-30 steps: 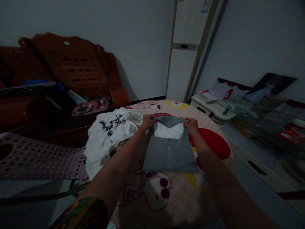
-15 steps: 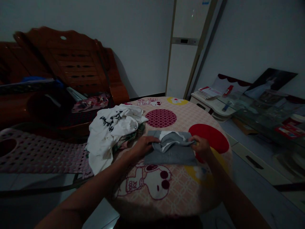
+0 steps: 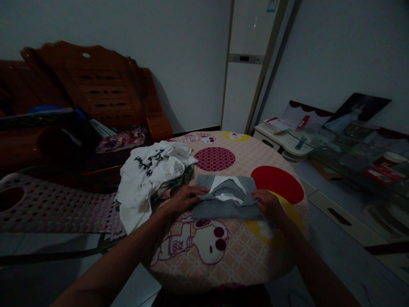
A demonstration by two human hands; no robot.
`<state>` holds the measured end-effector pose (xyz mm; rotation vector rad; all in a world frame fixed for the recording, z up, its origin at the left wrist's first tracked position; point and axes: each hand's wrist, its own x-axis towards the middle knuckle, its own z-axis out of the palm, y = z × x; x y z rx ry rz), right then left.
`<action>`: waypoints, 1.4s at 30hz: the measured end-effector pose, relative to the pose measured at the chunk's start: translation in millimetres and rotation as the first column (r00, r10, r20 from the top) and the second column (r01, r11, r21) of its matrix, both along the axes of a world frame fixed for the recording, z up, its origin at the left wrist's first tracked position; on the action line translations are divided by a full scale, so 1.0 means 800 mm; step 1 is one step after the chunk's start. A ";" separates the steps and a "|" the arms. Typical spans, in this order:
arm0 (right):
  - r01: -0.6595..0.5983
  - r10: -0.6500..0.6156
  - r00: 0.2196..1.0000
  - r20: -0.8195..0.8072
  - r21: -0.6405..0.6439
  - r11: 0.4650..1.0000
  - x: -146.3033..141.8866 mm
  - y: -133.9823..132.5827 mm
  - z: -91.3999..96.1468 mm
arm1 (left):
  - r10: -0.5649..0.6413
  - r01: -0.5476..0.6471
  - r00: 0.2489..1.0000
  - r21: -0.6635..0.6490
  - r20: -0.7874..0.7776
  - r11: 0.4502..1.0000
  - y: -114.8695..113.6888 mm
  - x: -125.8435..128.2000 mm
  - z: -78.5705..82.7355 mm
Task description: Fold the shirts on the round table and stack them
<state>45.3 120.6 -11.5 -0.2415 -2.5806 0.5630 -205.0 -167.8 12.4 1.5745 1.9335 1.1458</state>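
Observation:
A grey garment [image 3: 227, 212], folded into a flat rectangle, lies on the round table with its upper layer pulled into an opening that shows white inside. At its left edge, my left hand [image 3: 187, 198] pinches the fabric between thumb and fingers. My right hand [image 3: 267, 204] has its fingers closed on the garment's right edge. The exact kind of garment cannot be made out. Just left of it, a crumpled white shirt [image 3: 145, 164] with black lettering is heaped over a green plaid cloth [image 3: 172, 183].
A patterned tablecloth [image 3: 249, 260] covers the round table. Behind on the left stands a carved wooden chair [image 3: 105, 91], with a pink woven seat [image 3: 67, 204] nearer me. To the right are a glass-topped stand [image 3: 338, 153] and a tall white air conditioner [image 3: 239, 89].
The garment's upper layer has come down flatter, and its opening lies wider and smoother. My left hand has shifted left and slightly down; my right hand has lowered along the right edge.

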 end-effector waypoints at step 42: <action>-0.070 0.010 0.980 0.197 0.301 0.951 -0.058 -0.131 0.040 | -0.105 0.129 0.974 0.113 -0.200 0.985 0.093 0.029 -0.030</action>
